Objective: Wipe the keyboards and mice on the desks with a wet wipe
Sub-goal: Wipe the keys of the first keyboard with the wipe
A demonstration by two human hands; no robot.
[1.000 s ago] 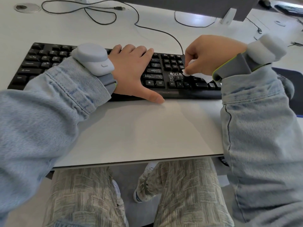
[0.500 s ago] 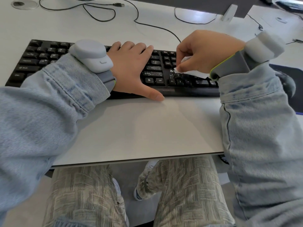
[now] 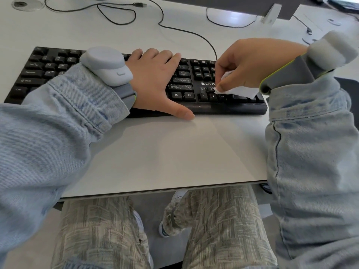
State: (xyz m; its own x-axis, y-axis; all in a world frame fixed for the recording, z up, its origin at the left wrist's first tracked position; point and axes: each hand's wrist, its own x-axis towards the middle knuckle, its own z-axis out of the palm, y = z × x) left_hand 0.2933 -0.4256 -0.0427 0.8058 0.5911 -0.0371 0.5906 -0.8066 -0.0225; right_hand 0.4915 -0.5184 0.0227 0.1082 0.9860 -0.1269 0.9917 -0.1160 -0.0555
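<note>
The black keyboard [image 3: 48,70] lay across the far half of the white desk [image 3: 165,152], its matte keys showing pale smears and streaks around the Enter and Shift keys and beside the "aula" lettering. The left hand [image 3: 155,82] lay flat and open on the middle of the board, fingers together over the keys, thumb stretched along the smooth front lip. The right hand [image 3: 250,63] was closed in a pinch on a crumpled white wet wipe [image 3: 237,90], pressing it onto the keys just above the arrow cluster at the board's right end. Both wrists wore rounded grey plastic devices on straps, below soft, pale denim sleeves. A thin black cable [image 3: 194,34] ran from the keyboard's back edge and looped over the desk. In front of the keyboard the desktop was bare and smooth right up to its straight near edge. A dark mouse pad [image 3: 347,84] showed at the right, mostly hidden by the right sleeve.
</note>
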